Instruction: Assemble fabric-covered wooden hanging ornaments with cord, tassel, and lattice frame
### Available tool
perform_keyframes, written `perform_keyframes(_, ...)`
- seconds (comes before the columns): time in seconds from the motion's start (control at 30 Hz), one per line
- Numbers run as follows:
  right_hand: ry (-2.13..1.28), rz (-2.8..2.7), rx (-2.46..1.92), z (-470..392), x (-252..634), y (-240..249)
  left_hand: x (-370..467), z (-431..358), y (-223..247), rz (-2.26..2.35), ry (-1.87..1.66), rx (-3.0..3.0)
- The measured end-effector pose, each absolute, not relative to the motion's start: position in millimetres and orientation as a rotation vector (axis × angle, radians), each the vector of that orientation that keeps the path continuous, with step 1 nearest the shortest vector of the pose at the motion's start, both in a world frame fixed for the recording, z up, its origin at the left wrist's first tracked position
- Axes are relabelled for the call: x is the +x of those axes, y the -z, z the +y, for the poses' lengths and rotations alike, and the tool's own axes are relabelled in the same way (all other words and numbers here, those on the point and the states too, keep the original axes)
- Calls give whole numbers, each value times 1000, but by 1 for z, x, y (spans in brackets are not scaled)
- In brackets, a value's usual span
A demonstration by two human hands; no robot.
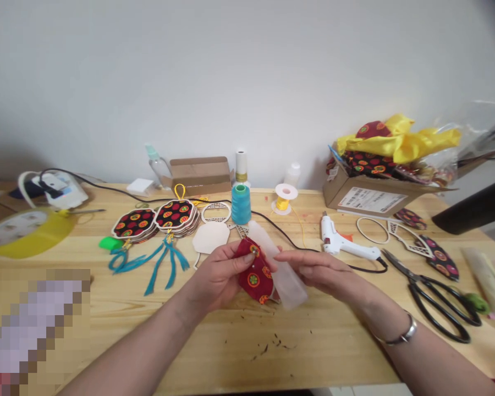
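Observation:
My left hand (219, 273) grips a dark red fabric piece (253, 279) printed with round orange and green flowers, its thumb pressed on the upper side. A bit of pale edging shows at the piece's lower right. My right hand (324, 270) has its fingers stretched out beside the fabric's right edge; whether the fingertips touch it I cannot tell. Behind the fabric and between the hands is a translucent white strip (286, 280), partly covered. A white octagonal board (211, 237) lies beyond my left hand, near a cone of turquoise thread (241, 206).
A white glue gun (342, 240) and black-handled scissors (427, 289) lie at right, before a cardboard box (357, 190) of fabrics. Stacked patterned pieces (174, 215) with turquoise tassels (159, 267) sit left. A yellow tape roll (45, 234) is farther left. Dark scraps (266, 348) dot the front.

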State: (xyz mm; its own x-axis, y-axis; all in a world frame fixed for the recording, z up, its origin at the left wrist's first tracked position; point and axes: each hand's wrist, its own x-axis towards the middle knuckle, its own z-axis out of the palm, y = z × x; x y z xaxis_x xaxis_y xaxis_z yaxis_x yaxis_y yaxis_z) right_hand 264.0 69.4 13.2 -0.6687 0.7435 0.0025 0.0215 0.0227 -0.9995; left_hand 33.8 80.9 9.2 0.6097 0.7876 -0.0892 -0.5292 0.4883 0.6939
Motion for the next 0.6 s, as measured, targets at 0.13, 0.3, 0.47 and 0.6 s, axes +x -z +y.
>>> perform_keyframes(0.13, -1476, -1951, -656, 67, 258, -12, 33, 80, -9, 424, -832, 652)
perform_keyframes(0.3, -760, -2207, -665, 67, 250, 0, 31, 81, -8, 418, -835, 649)
perform_keyframes(0.47, 66, -2388, -699, 70, 255, 1, 33, 77, -11, 389, -717, 678)
perform_keyframes(0.6, 467, -2463, -598, 68, 256, -15, 36, 74, -14, 366, -635, 685)
